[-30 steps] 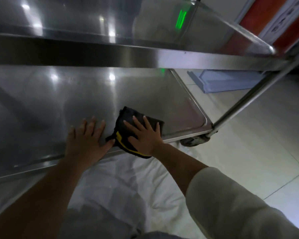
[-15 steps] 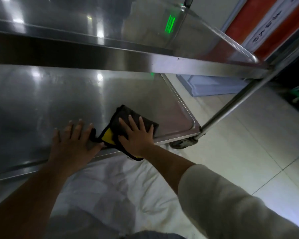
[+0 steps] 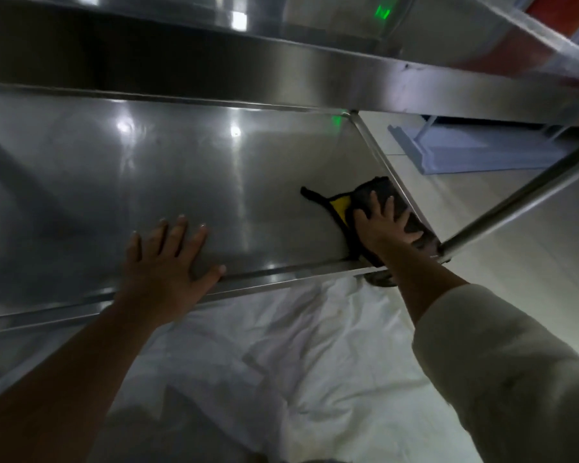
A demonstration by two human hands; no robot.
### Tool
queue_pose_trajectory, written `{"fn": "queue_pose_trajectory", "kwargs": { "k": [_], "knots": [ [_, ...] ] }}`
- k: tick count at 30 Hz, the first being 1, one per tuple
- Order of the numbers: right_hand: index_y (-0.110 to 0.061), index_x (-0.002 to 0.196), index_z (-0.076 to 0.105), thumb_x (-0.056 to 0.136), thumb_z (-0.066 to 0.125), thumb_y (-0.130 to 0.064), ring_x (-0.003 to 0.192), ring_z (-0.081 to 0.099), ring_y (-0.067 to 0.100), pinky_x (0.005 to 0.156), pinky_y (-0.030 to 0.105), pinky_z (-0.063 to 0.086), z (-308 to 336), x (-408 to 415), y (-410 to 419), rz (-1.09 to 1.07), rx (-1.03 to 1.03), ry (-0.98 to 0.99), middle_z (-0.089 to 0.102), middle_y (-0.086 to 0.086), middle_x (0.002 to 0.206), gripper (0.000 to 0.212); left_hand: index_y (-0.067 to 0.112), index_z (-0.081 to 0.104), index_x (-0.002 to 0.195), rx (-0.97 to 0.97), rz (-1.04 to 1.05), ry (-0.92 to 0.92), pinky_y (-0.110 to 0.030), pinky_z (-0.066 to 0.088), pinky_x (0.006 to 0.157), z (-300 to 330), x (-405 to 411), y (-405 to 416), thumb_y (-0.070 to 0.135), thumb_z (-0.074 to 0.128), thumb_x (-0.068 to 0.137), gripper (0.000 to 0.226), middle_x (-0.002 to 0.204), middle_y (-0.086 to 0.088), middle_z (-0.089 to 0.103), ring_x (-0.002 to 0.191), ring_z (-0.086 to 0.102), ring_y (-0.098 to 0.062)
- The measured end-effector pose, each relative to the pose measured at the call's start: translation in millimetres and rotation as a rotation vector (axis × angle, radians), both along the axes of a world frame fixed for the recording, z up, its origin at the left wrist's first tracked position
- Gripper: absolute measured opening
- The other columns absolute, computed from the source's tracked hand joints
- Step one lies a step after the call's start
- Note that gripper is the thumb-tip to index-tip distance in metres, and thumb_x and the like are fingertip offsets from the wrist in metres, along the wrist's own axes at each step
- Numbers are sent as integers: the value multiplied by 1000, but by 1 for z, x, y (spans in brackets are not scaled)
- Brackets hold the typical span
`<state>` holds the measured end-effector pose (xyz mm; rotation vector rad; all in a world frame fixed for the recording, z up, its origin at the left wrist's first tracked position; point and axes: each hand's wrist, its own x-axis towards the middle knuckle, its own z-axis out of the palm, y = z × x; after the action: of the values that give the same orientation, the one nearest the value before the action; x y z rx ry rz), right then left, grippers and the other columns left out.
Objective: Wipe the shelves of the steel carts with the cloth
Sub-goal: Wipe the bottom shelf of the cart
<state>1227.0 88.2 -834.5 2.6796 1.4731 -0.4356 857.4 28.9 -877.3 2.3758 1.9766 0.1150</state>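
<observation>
The steel cart's lower shelf [image 3: 181, 182] spreads across the middle of the view, shiny and bare. A dark cloth with a yellow patch [image 3: 343, 208] lies in its near right corner. My right hand [image 3: 383, 227] presses flat on the cloth with spread, straight fingers, against the right rim. My left hand [image 3: 168, 262] rests flat on the shelf by its front edge, fingers spread, well left of the cloth. The upper shelf [image 3: 281, 71] overhangs at the top.
A round steel post [image 3: 522, 198] rises from the shelf's near right corner, with a caster [image 3: 380, 280] below it. A grey-blue tray-like object [image 3: 475, 152] lies on the tiled floor beyond. White fabric [image 3: 298, 345] covers my lap below the shelf.
My right hand has slid the cloth to the right, into the shelf's near right corner. My left hand stays flat near the front edge. The view has tilted closer.
</observation>
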Motion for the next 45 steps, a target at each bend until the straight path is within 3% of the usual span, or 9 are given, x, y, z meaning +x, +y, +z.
{"fn": "queue_pose_trajectory", "kwargs": {
  "k": [3, 10, 13, 22, 25, 30, 33, 40, 45],
  "knots": [
    [-42, 148, -8, 92, 15, -64, 144, -15, 38, 104, 74, -7, -1, -45, 28, 55, 18, 14, -12, -2, 161, 65, 30, 28, 149, 6, -27, 2, -57, 16, 111, 1, -1, 0, 80, 11, 81, 86, 157, -7, 28, 143, 24, -34],
    [-50, 147, 1, 93, 29, -60, 147, -9, 28, 107, 67, -8, -8, -147, 40, 947, 129, 12, -2, -10, 161, 62, 6, 12, 151, 22, 109, -55, -49, 13, 118, 3, -6, -1, 91, 16, 72, 117, 158, -16, 22, 145, 20, -30],
    [-51, 147, 6, 93, 40, -52, 148, -3, 19, 110, 65, -3, -10, -119, 44, 1122, 197, -8, 5, -14, 160, 63, 4, 17, 149, 31, 127, -41, -47, 10, 118, -1, -6, -3, 92, 19, 72, 117, 156, -16, 27, 144, 21, -29],
    [-42, 150, 2, 89, 15, -68, 145, -9, 39, 100, 78, -6, -7, -99, 130, 118, 95, 40, -4, -1, 162, 68, 5, 24, 149, 60, 124, -28, -43, 0, 116, 8, 2, -4, 91, 18, 70, 117, 156, -15, 25, 145, 15, -27],
    [-43, 150, 6, 90, 19, -65, 145, -9, 38, 100, 77, -7, -4, -142, 133, 286, 124, 55, -2, -2, 162, 65, 8, 17, 151, 43, 136, -47, -44, 1, 118, 11, 3, -4, 90, 18, 69, 116, 159, -11, 18, 147, 8, -24],
    [-55, 144, 11, 88, 29, -58, 148, -3, 25, 106, 67, -9, -12, -211, 77, 1027, 195, 59, 5, -15, 160, 59, 13, 15, 152, 15, 147, -62, -43, 4, 120, 15, 1, -3, 91, 18, 66, 116, 161, -8, 13, 147, 9, -22],
    [-54, 145, 12, 82, 27, -59, 148, -1, 22, 108, 65, -10, -12, -197, 48, 1145, 223, 81, 9, -15, 159, 64, 15, 17, 152, -12, 138, -72, -44, 6, 120, 16, 0, -4, 93, 15, 64, 118, 160, -7, 16, 147, 11, -22],
    [-56, 144, 5, 82, 23, -73, 148, -2, 20, 109, 68, -1, -13, -67, 8, 662, 204, -37, 1, -17, 160, 66, 21, 15, 152, -58, 118, -60, -43, 6, 119, 26, -1, -7, 93, 19, 66, 113, 161, -5, 12, 147, 8, -22],
    [-48, 147, -7, 59, 10, -98, 146, -8, 32, 108, 70, -2, -4, -14, -14, 243, 63, 18, -7, -5, 161, 103, 47, 3, 148, -154, 121, 26, -54, 8, 117, 30, -35, -10, 96, 0, 57, 104, 162, -6, 3, 148, 2, -32]
  ]
}}
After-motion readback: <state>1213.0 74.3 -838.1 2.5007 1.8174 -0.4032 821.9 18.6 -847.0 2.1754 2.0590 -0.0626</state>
